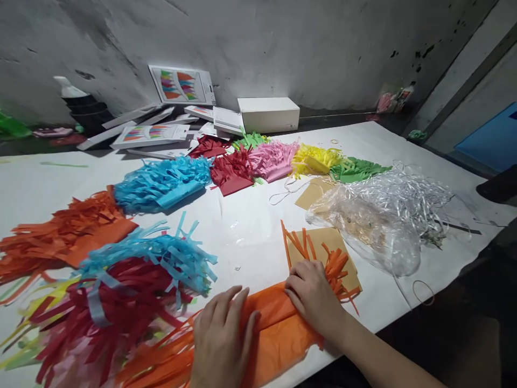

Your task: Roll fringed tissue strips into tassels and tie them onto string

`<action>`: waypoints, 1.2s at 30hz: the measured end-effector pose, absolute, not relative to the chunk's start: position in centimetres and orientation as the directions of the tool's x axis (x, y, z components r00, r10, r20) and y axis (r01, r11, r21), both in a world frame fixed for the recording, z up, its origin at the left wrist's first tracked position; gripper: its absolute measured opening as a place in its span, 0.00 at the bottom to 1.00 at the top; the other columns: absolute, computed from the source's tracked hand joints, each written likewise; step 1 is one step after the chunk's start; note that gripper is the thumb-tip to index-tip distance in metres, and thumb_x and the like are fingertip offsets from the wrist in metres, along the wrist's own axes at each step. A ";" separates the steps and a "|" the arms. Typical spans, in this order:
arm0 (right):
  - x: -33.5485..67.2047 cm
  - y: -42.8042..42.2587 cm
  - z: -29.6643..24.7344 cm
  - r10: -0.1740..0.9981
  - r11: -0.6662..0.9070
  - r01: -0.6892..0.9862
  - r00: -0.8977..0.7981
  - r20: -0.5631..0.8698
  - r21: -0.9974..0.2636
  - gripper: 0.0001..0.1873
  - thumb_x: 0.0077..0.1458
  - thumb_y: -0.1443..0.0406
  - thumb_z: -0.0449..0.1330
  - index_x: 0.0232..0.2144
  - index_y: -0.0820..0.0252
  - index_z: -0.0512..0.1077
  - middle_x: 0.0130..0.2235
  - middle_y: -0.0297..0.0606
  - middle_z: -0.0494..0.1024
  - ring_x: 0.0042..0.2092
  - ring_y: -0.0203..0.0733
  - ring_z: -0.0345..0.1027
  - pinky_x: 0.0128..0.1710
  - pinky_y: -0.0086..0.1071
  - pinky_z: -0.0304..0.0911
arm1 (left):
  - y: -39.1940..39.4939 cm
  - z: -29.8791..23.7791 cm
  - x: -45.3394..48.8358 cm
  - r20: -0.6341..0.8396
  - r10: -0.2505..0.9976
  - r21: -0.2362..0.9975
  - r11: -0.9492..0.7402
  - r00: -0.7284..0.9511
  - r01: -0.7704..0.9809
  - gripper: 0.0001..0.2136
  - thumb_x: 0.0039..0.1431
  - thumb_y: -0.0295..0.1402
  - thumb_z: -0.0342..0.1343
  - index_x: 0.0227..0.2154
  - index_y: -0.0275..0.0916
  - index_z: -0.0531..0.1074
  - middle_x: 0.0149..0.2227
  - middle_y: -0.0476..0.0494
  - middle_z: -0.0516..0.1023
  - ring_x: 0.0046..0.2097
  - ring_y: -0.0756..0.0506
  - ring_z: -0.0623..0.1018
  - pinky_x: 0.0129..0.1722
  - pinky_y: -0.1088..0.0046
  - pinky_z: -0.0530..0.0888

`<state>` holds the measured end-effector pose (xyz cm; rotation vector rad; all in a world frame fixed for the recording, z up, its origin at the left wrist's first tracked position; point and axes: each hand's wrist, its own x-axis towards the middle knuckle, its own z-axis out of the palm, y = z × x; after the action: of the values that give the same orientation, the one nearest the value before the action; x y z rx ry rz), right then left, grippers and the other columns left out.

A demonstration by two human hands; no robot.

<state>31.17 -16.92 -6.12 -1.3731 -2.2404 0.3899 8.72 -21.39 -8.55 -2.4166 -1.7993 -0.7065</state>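
The orange tissue paper (pixel 283 342) lay by the near edge of the surface (pixel 250 226). The left hand (pixel 221 339) rested on it, fingers parted, gripping nothing visible; the right hand (pixel 317 296) curled over it, grip unclear. Bare room stretched beyond to the blue bundle (pixel 161 180).

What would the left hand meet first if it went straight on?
Beyond the orange tissue paper under the left hand, perhaps a tiny scrap on the white tabletop; then probably the pink fringed bundle or its dark red neighbour, though depth is unclear.
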 end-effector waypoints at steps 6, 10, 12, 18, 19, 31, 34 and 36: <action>31.7 -17.3 -6.0 0.864 0.503 0.716 -0.408 0.294 -0.484 0.07 0.61 0.75 0.61 0.32 0.59 0.72 0.36 0.34 0.73 0.41 0.42 0.65 0.47 0.40 0.53 | -19.9 -8.9 9.0 0.383 0.860 0.205 -0.437 0.339 0.876 0.17 0.66 0.27 0.50 0.56 0.38 0.69 0.41 0.40 0.81 0.46 0.37 0.76 0.48 0.56 0.66; 31.5 -17.6 -5.8 0.829 0.558 0.660 -0.458 0.320 -0.502 0.08 0.61 0.73 0.60 0.40 0.58 0.71 0.46 0.39 0.76 0.49 0.46 0.66 0.58 0.47 0.48 | -19.6 -9.0 8.5 0.374 0.835 0.250 -0.511 0.404 0.823 0.14 0.59 0.19 0.48 0.42 0.41 0.74 0.36 0.44 0.80 0.42 0.40 0.75 0.46 0.58 0.64; 31.2 -17.6 -5.8 0.796 0.604 0.642 -0.520 0.312 -0.472 0.16 0.61 0.72 0.60 0.51 0.59 0.67 0.50 0.43 0.76 0.53 0.49 0.65 0.62 0.50 0.43 | -19.6 -8.7 8.4 0.379 0.813 0.255 -0.552 0.443 0.794 0.12 0.60 0.20 0.49 0.40 0.42 0.73 0.37 0.45 0.80 0.43 0.40 0.75 0.47 0.58 0.63; 30.8 -17.6 -6.6 0.701 0.714 0.657 -0.665 0.260 -0.242 0.09 0.64 0.75 0.55 0.34 0.58 0.70 0.33 0.35 0.74 0.40 0.44 0.64 0.59 0.48 0.49 | -20.0 -7.4 8.4 0.396 0.768 0.248 -0.618 0.504 0.746 0.15 0.61 0.17 0.45 0.39 0.42 0.72 0.37 0.48 0.79 0.40 0.44 0.74 0.46 0.64 0.62; 31.0 -17.7 -6.7 0.683 0.729 0.653 -0.678 0.271 -0.205 0.11 0.64 0.75 0.55 0.31 0.58 0.69 0.33 0.34 0.73 0.40 0.43 0.63 0.59 0.48 0.49 | -20.2 -7.4 8.3 0.390 0.763 0.245 -0.625 0.515 0.741 0.15 0.61 0.17 0.45 0.38 0.42 0.72 0.36 0.48 0.79 0.38 0.44 0.73 0.45 0.65 0.62; 33.8 -19.0 -7.0 0.503 0.845 0.533 -0.756 0.418 -0.054 0.13 0.60 0.75 0.53 0.42 0.62 0.75 0.35 0.41 0.76 0.45 0.49 0.67 0.62 0.51 0.48 | -20.8 -8.1 7.0 0.356 0.688 0.187 -0.716 0.633 0.673 0.15 0.58 0.18 0.48 0.41 0.42 0.72 0.38 0.47 0.80 0.40 0.44 0.74 0.49 0.63 0.63; 33.8 -19.1 -6.8 0.521 0.844 0.529 -0.769 0.370 -0.089 0.10 0.59 0.72 0.56 0.41 0.61 0.75 0.35 0.40 0.77 0.45 0.50 0.68 0.63 0.52 0.48 | -20.8 -6.2 7.3 0.337 0.702 0.231 -0.708 0.627 0.668 0.15 0.58 0.19 0.49 0.41 0.42 0.73 0.39 0.48 0.80 0.40 0.45 0.75 0.49 0.64 0.63; 33.8 -19.2 -6.5 0.553 0.830 0.540 -0.768 0.322 -0.136 0.08 0.60 0.68 0.58 0.41 0.62 0.75 0.35 0.40 0.77 0.45 0.50 0.67 0.63 0.53 0.49 | -21.1 -5.2 7.7 0.297 0.746 0.292 -0.665 0.596 0.687 0.13 0.60 0.20 0.48 0.40 0.42 0.74 0.38 0.49 0.80 0.40 0.46 0.75 0.50 0.64 0.62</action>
<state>33.75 -19.23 -6.48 -0.8229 -2.6612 0.0497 7.69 -21.06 -5.22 -2.9357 -1.3276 -0.6606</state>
